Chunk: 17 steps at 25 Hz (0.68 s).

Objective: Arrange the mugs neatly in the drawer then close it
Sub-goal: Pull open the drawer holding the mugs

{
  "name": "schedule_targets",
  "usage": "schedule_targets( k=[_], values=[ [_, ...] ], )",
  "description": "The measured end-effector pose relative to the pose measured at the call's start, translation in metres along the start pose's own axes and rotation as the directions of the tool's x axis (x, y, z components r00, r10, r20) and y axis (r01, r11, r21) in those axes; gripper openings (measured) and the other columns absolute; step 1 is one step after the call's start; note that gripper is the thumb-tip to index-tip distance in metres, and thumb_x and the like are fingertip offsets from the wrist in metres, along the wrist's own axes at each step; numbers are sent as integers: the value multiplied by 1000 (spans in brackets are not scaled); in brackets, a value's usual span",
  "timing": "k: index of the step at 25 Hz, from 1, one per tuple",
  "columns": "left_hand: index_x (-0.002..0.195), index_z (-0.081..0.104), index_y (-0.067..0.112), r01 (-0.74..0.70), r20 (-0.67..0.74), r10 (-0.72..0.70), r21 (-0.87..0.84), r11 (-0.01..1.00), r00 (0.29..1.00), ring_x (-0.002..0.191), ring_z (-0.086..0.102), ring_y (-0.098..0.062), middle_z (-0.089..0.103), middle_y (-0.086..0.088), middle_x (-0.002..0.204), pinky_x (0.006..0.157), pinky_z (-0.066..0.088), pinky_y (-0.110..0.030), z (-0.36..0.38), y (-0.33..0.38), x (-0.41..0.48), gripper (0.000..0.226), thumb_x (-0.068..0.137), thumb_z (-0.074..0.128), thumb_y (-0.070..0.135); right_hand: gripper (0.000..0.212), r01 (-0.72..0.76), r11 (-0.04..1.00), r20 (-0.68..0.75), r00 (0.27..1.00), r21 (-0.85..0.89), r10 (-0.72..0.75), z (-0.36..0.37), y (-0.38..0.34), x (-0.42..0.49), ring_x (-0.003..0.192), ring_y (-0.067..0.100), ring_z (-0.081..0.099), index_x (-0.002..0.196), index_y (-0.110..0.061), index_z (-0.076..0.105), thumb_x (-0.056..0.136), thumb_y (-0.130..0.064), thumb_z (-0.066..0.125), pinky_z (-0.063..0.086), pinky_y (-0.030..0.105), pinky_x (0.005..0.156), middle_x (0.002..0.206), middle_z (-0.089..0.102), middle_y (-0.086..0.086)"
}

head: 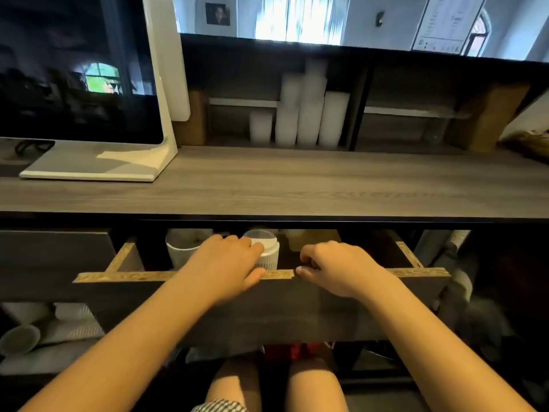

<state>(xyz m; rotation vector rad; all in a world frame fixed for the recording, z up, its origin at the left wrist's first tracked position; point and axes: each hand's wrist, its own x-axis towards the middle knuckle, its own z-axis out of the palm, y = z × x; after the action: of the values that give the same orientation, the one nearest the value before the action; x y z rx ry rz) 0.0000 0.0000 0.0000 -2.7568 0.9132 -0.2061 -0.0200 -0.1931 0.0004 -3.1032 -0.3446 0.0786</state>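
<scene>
A dark drawer with a raw chipboard top edge [127, 276] stands partly pulled out under the grey wooden counter. Two white ribbed mugs show inside it: one at the left [181, 248], one in the middle [269, 251]. My left hand [225, 263] reaches over the drawer's front edge, fingers curled against the middle mug. My right hand [335, 269] rests on the front edge just to the right, fingers bent over it, thumb on the rim. The back of the drawer is hidden under the counter.
A white monitor stand [98, 168] sits on the counter [297, 185] at the left. Stacks of white cups [300, 114] stand on the shelf behind. More paper cups [44, 334] lie in the open shelf at lower left. My knees are below the drawer.
</scene>
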Motion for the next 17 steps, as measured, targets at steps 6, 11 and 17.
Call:
schedule_targets(
  k=[6, 11, 17],
  values=[
    [135, 32, 21, 38, 59, -31, -119, 992, 998, 116, 51, -21, 51, -3, 132, 93, 42, -35, 45, 11, -6, 53, 93, 34, 53, 45, -19, 997, -33, 999, 70, 21, 33, 2, 1, 110, 19, 49, 124, -25, 51, 92, -54, 37, 45, 34, 85, 120, 56, 1],
    [131, 40, 24, 164, -73, -180, -182, 970, 981, 110, 53, -18, 58, 0, 121, 89, 41, -32, 54, 21, -10, 56, 90, 26, 59, 51, -71, 992, -95, 992, 101, 80, 47, 4, -3, 121, 22, 42, 133, -30, 45, 92, -57, 30, 38, 36, 92, 129, 54, 0],
    [120, 49, 22, 197, -114, -222, -197, 960, 968, 102, 58, -22, 63, -3, 109, 82, 43, -34, 53, 30, -22, 56, 87, 21, 57, 49, -74, 991, -116, 989, 108, 87, 50, -2, -18, 120, 21, 42, 131, -31, 45, 92, -57, 29, 36, 35, 93, 129, 54, -1]
  ],
)
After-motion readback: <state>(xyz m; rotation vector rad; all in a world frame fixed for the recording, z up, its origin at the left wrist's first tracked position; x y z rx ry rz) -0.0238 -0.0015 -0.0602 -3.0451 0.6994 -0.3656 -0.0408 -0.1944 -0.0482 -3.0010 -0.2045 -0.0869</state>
